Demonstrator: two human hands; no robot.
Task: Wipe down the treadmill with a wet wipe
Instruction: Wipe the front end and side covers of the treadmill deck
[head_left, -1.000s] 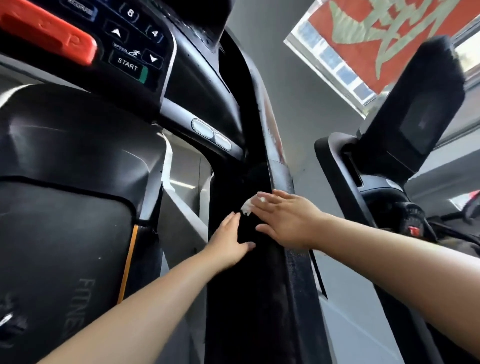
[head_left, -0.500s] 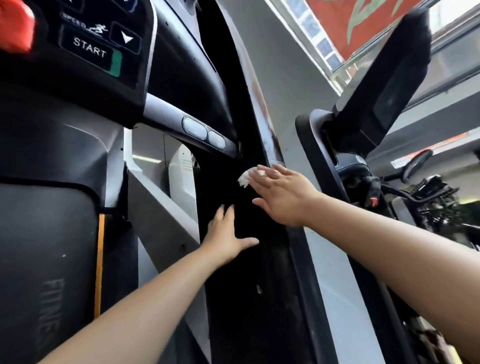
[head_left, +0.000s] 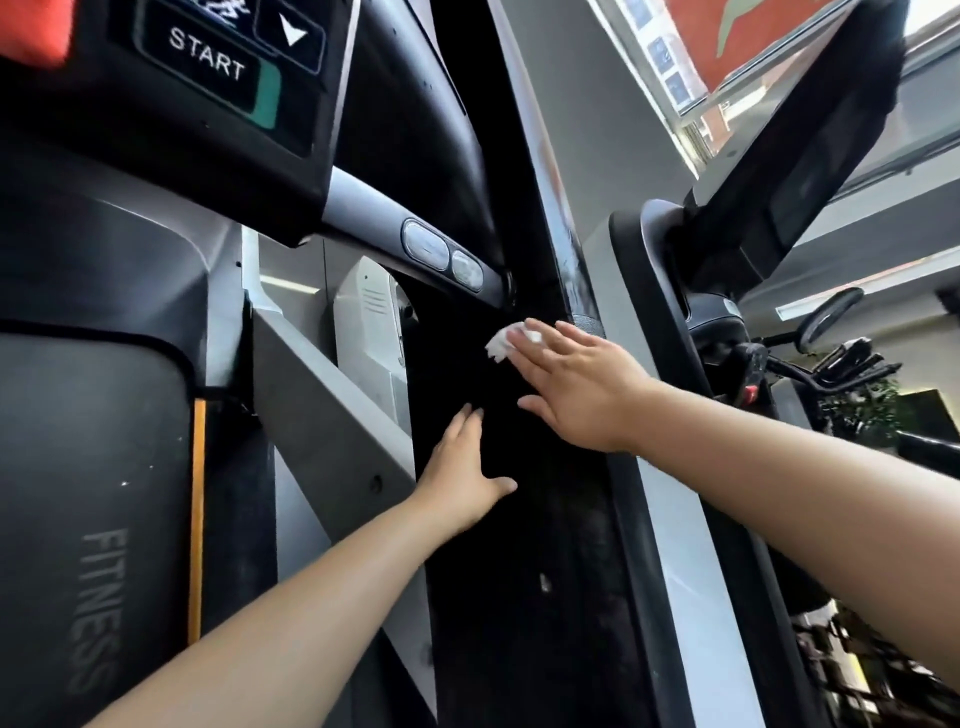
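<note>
The right hand (head_left: 576, 387) presses the white wet wipe (head_left: 503, 340) flat under straight fingers against the treadmill's black upright (head_left: 519, 571), just below the handlebar's silver sensor pads (head_left: 439, 252). The left hand (head_left: 462, 473) rests open-palmed on the same upright lower down, steadying. Wiping well likely calls for even pressure and long overlapping strokes down the post, keeping the wipe spread rather than bunched.

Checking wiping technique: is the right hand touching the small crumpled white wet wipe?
Touching. The head view shows the right hand with straight fingers laid over the white wet wipe, pressing it against the black treadmill upright.
</note>
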